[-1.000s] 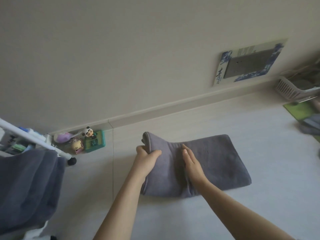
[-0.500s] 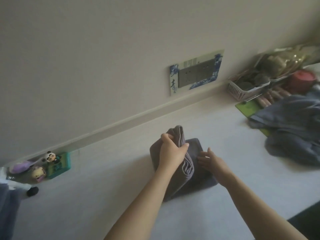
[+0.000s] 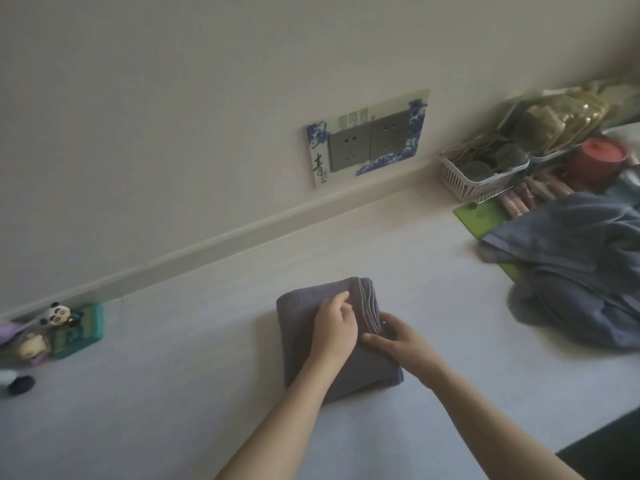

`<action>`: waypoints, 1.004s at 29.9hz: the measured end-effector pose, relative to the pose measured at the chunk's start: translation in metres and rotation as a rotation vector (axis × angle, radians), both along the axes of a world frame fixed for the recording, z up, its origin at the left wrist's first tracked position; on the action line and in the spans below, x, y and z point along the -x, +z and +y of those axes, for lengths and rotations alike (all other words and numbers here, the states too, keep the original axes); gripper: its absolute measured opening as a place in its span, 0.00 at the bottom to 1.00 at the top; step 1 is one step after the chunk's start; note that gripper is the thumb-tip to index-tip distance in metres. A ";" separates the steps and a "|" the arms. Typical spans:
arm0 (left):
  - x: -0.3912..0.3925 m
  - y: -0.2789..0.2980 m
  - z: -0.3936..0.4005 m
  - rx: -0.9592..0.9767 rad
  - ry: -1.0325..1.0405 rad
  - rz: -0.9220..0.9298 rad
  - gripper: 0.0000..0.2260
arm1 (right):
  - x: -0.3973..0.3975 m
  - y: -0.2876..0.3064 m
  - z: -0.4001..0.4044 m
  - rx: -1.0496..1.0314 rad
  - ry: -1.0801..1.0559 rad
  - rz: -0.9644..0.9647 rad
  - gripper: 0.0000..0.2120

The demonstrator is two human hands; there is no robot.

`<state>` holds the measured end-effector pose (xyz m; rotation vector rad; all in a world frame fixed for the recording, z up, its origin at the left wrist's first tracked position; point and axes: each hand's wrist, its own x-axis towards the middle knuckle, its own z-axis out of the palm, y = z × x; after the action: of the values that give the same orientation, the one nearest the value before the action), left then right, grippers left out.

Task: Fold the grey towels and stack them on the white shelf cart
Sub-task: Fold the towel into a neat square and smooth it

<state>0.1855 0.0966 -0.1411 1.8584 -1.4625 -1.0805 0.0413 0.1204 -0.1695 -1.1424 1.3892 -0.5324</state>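
A grey towel (image 3: 301, 317) lies folded into a thick rectangle on the pale surface at the centre of the head view, its stacked layer edges facing right. My left hand (image 3: 334, 329) rests on top with curled fingers pinching the top layer near that edge. My right hand (image 3: 398, 341) holds the right side, thumb across the top and fingers tucked against the layers. A heap of unfolded grey towels (image 3: 571, 271) sits at the right. Of the white shelf cart only a black wheel (image 3: 20, 384) shows at the far left.
A white basket (image 3: 474, 178), a red-lidded container (image 3: 602, 157) and a green mat (image 3: 481, 214) crowd the back right. A panda toy (image 3: 57, 315) and a green box (image 3: 83, 329) stand by the wall at left. A socket plate (image 3: 367, 140) is on the wall.
My left hand carried the towel's left half over to the right and laid it down, leaving a narrower, thicker stack. My right hand shifted to the right edge. The view swung right.
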 end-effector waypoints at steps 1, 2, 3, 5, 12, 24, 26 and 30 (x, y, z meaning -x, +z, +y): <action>-0.009 -0.002 0.005 0.141 -0.023 -0.114 0.18 | -0.001 0.001 0.001 0.031 0.048 0.105 0.23; -0.021 -0.009 0.009 0.289 -0.042 -0.308 0.19 | -0.003 0.002 -0.001 0.058 0.093 0.177 0.26; -0.032 -0.018 0.012 0.387 -0.078 -0.507 0.20 | -0.005 0.004 -0.003 0.083 0.133 0.238 0.30; -0.043 -0.033 0.018 0.366 -0.193 -0.760 0.23 | -0.009 0.008 -0.004 0.128 0.227 0.372 0.35; -0.045 -0.055 0.020 0.182 -0.284 -0.902 0.27 | -0.038 -0.004 0.002 0.341 0.309 0.881 0.35; -0.053 -0.061 0.026 0.266 -0.240 -0.749 0.26 | -0.035 -0.018 0.010 0.298 0.173 0.676 0.37; -0.057 -0.059 0.031 0.295 -0.078 -0.574 0.25 | -0.029 -0.015 0.013 0.228 0.065 0.547 0.38; -0.077 -0.046 0.068 -0.022 0.348 -0.039 0.26 | -0.025 -0.006 0.027 0.109 -0.073 0.419 0.36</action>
<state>0.2625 0.1644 -0.1875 2.0625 -1.0951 -0.8969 0.0659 0.1474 -0.1758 -1.3482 1.7840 -0.4389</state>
